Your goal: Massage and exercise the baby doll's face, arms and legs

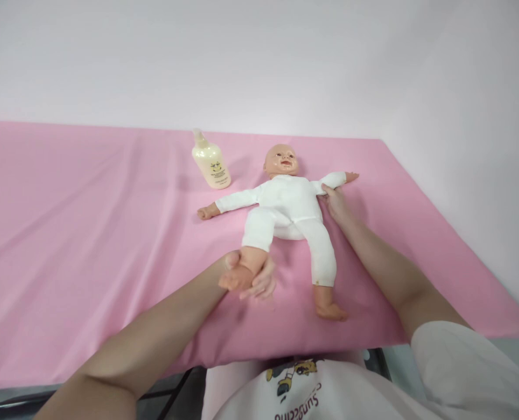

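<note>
A baby doll (292, 198) with a white cloth body lies on its back, head away from me and arms spread. My left hand (263, 280) is wrapped round its lower leg at the left, lifting the foot a little off the cloth. Its other leg rests flat. My right hand (336, 204) grips the doll's arm on the right side, thumb on top and the other fingers mostly hidden beneath. A pump bottle (213, 166) of pale yellow liquid stands left of the doll's head, touched by neither hand.
A pink cloth (88, 245) with soft creases covers the table. Its far edge lies along a white wall (242, 64). The near edge runs just in front of my body, with dark chair parts (176, 396) below.
</note>
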Action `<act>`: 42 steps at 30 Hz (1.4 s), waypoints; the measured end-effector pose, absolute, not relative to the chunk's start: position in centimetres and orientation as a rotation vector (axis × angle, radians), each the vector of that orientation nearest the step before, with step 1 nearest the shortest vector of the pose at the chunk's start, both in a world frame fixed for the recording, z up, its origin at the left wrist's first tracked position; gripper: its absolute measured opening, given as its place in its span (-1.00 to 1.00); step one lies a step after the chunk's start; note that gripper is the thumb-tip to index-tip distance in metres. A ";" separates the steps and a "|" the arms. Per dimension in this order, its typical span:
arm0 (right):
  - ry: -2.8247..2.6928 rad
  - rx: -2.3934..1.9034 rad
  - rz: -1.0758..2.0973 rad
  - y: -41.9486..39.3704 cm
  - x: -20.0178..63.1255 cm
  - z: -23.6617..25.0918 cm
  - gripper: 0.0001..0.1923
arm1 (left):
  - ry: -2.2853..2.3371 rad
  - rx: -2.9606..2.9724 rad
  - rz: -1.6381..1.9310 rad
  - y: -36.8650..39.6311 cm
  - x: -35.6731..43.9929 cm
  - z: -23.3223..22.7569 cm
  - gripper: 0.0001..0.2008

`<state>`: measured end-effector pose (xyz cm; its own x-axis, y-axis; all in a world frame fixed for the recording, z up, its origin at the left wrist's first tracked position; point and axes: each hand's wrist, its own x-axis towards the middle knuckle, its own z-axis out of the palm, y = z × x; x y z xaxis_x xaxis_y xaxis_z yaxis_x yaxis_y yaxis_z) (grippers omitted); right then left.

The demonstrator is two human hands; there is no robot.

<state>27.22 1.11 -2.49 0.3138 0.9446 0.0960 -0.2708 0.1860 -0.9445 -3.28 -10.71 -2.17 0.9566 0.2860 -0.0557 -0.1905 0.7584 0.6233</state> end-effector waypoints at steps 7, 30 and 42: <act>-0.990 -1.035 0.901 0.4 26.5 -2.0 -0.64 | 0.271 0.763 0.424 -9.4 -2.9 2.6 -0.31; -1.816 -0.955 0.350 -1.7 26.0 -0.9 -0.47 | 0.342 0.722 0.500 -9.8 -1.8 3.0 -0.36; -1.042 -1.027 0.524 0.0 27.3 -0.7 -0.06 | -0.020 1.106 -0.150 -10.1 -2.5 2.1 -0.39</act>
